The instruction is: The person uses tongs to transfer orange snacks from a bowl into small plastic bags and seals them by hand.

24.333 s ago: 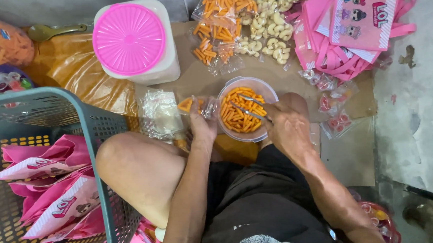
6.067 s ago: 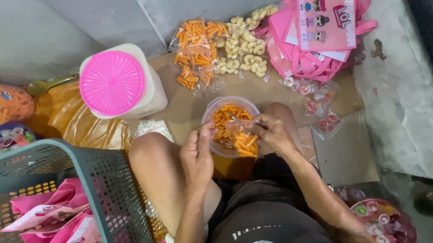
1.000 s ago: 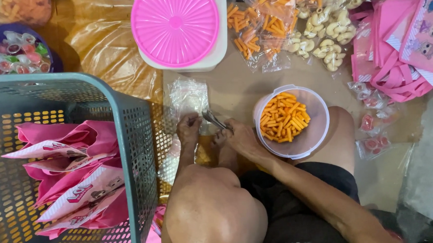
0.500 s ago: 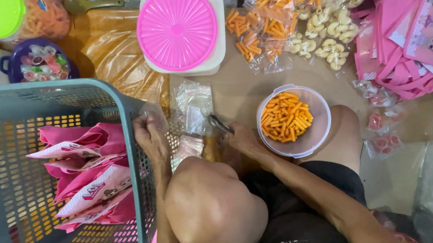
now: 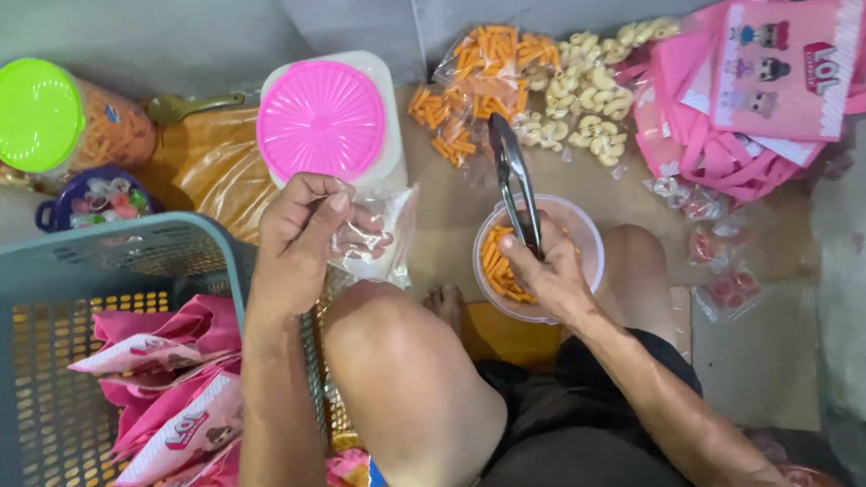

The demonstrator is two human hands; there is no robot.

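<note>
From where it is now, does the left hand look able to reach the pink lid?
Probably yes: the left hand, holding a small clear bag, sits just below the pink lid with nothing between them.

two hands: the left hand (image 5: 304, 233) and the right hand (image 5: 547, 267). one pair of metal tongs (image 5: 512, 173). one clear plastic bag (image 5: 378, 239). one round bowl of orange snack sticks (image 5: 584, 249). one teal basket (image 5: 16, 299) near left. two lidded jars far: a pink-lidded jar (image 5: 323, 120) and a green-lidded jar (image 5: 39, 115). one small purple tub of sweets (image 5: 100, 202). pink gift bags (image 5: 779, 82) stacked far right, number unclear.
</note>
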